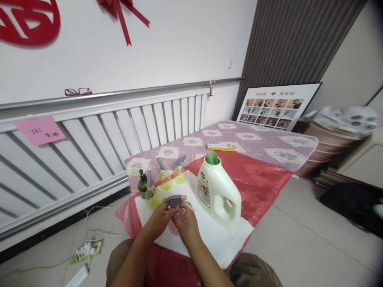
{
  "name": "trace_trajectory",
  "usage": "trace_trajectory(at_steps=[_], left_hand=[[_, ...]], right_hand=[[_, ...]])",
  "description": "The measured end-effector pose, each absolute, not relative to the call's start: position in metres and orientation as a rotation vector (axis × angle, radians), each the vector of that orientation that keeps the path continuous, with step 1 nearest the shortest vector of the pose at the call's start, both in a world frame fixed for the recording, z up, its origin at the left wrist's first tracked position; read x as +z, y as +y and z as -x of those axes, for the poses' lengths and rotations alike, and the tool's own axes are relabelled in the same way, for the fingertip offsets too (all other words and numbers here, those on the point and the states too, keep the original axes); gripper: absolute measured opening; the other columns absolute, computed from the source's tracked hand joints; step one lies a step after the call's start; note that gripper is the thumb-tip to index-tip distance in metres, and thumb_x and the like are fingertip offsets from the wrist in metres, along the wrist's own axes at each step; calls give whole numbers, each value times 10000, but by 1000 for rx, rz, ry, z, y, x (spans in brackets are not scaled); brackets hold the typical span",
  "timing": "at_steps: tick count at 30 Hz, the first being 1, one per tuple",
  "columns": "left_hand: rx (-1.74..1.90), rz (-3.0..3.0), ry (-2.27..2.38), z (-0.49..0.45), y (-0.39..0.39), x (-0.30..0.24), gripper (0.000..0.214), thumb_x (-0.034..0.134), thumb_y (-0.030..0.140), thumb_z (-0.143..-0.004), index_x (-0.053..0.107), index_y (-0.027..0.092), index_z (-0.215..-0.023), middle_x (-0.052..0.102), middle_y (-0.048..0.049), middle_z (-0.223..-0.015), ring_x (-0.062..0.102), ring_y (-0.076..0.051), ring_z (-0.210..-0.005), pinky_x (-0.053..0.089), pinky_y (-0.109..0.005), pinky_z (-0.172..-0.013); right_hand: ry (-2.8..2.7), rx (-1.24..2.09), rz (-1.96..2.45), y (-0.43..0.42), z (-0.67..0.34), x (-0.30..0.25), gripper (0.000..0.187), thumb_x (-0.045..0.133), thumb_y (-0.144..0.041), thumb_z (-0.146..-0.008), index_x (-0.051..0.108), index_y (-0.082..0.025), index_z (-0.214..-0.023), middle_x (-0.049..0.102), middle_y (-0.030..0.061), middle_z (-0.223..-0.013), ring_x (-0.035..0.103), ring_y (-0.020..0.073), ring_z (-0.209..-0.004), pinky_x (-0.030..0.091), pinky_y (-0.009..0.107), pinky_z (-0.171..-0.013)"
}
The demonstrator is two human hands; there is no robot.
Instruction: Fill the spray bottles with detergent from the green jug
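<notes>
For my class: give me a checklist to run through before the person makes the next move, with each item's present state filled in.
1. Pink spray bottle steadied by left hand and right hand: ok, both are on it.
2. Its grey spray head fully tightened: cannot tell, fingers cover the neck.
3. Large jug standing upright: ok.
4. Jug's mouth sealed: cannot tell; a green piece sits in it.
5. Three spray bottles with yellow liquid fitted with spray heads: ok, all three.
6. Floor beside the table free of cables: not ok, a green cable lies there.
</notes>
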State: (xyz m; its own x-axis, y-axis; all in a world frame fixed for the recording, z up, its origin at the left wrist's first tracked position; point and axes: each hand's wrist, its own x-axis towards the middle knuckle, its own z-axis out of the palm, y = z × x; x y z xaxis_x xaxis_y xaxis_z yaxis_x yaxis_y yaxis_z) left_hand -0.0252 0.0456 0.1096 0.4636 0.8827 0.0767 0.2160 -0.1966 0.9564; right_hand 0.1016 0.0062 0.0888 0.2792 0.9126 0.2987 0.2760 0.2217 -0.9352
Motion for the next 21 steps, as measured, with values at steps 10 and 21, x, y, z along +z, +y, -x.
trace_trajectory(at_steps=[10,21], left_hand=[[781,-1739,950,27,44,108,320,504,373,-875,614,189,-1113,672,-66,-1112,601,-218,-1035,456,-372,-936],[806,-1806,971,26,41,118,286,501,331,-867,621,208,-1096,674,-45,-1028,597,-208,-972,459,-355,-904]], right_hand=[[-1223,802,1285,-13,-127,74,623,711,-209,-655,538,-236,-1253,652,97,-1231,612,266,-1136,483,456,-954],[-1823,454,1450,1,-165,208,488,610,-363,-817,513,-270,-1287,674,68,-1173,617,252,-1091,464,406,-919]])
